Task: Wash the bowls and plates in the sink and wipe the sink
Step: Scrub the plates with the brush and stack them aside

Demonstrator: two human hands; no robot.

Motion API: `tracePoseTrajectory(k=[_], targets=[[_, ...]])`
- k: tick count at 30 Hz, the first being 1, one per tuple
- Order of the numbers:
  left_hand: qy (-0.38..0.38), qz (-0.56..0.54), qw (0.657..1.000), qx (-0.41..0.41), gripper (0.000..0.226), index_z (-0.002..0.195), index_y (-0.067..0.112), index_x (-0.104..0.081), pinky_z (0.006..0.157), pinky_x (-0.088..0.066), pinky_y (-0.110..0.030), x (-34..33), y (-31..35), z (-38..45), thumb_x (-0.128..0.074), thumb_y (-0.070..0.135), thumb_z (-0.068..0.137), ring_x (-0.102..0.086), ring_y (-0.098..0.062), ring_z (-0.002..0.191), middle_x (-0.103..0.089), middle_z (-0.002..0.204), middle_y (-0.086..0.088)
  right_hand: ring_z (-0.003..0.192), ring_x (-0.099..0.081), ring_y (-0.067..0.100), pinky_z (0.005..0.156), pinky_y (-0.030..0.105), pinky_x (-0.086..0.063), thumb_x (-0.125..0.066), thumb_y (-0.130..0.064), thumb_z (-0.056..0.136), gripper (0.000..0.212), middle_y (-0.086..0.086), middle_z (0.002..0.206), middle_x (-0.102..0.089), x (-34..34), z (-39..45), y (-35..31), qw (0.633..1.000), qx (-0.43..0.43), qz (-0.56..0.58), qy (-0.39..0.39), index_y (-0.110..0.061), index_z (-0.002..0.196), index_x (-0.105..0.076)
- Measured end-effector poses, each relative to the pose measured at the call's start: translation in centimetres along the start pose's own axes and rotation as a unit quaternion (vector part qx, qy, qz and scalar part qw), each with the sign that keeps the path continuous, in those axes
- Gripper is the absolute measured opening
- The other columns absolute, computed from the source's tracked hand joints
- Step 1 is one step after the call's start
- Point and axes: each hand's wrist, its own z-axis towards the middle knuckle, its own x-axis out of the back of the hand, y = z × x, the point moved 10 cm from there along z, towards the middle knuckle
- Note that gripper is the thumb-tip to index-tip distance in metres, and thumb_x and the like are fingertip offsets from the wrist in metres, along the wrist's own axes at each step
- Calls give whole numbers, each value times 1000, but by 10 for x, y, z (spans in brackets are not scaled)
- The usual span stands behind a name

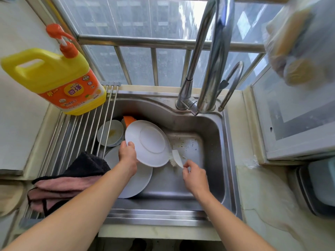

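A second white plate [137, 183] lies in the steel sink [213, 134] mostly hidden under the left forearm and the raised plate, and a white bowl [110, 133] with a yellowish smear sits partly behind the bars of the roll-up drying rack [76, 134]. An orange item [129, 120] behind the plates is too covered to name. The bagged sponges [291, 51] at upper right are blurred.

The left hand [127, 156] has a closed grip on the lower-left rim of a white plate [147, 143], held tilted over the sink with its underside facing up. The right hand [194, 176] pinches the handle of a white dish brush [176, 158] in a narrow grip; the bristles touch the plate's lower-right edge.

Food specks dot the sink floor just right of the plate. A dark and pink cloth [68, 180] lies on the rack, and a yellow detergent bottle [54, 78] stands at its far end.
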Motion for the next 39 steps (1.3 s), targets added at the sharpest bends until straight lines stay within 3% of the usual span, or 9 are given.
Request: tracePoseTrajectory(k=[5,11,16,20,25,30,33,35,39], targets=[[-77,99,991,37,34,134,28,-52,86,-58,-50,-8,-22,-13,-36,19,106,-59,-31,109,-60,125,-7,80,-59,31,69,36,-49,-43,-17,96,17,9,87,-64,8,22,1,996,-67,50,26,-19,90,-58],[-90,142,984,56,30,122,29,-57,82,-57,-44,-1,-44,-14,-35,17,105,-62,-24,95,-64,110,-2,78,-62,26,66,36,-50,-49,-27,95,13,1,80,-66,0,35,-34,994,-20,105,-21,-26,91,-61],[-89,155,982,62,27,117,24,-58,77,-55,-40,6,-52,-14,-36,15,105,-62,-23,90,-64,106,-2,87,-60,27,70,32,-45,-46,-21,97,19,4,92,-66,6,42,-36,997,-50,50,6,-21,94,-65],[-90,156,982,59,25,113,23,-58,77,-55,-39,5,-52,-12,-36,14,105,-61,-23,89,-64,104,-3,62,-57,14,50,22,-39,-57,-31,92,12,-5,69,-65,-14,42,-78,990,32,88,-107,-28,91,-69],[-92,175,979,44,25,95,22,-58,78,-55,-41,3,-46,-11,-36,15,104,-61,-26,88,-64,104,-7,82,-54,29,69,31,-39,-49,-17,91,17,3,84,-63,14,52,-54,999,-51,-17,7,-22,78,-58],[-86,160,982,47,25,103,21,-61,74,-52,-36,3,-43,-9,-36,15,105,-60,-24,85,-65,102,-8,57,-51,9,56,26,-40,-58,-30,95,11,-11,54,-55,-15,35,-89,985,95,59,-131,-29,92,-68],[-94,153,982,61,26,114,21,-59,80,-55,-43,2,-47,-13,-36,17,105,-62,-27,93,-65,107,-7,74,-59,22,63,33,-47,-50,-22,96,16,-5,70,-62,4,36,-54,1000,26,11,-13,-24,92,-66],[-92,155,982,61,26,114,19,-60,77,-55,-41,3,-47,-14,-36,16,104,-62,-28,92,-65,106,-8,81,-59,27,67,35,-47,-46,-20,97,18,1,80,-64,10,30,-33,999,-25,13,31,-21,91,-63],[-90,166,980,59,25,104,18,-60,74,-52,-36,2,-47,-12,-36,14,103,-61,-27,88,-65,106,-12,62,-50,13,61,30,-41,-55,-32,95,12,-4,62,-58,-23,12,-66,986,99,87,-101,-31,97,-67]])
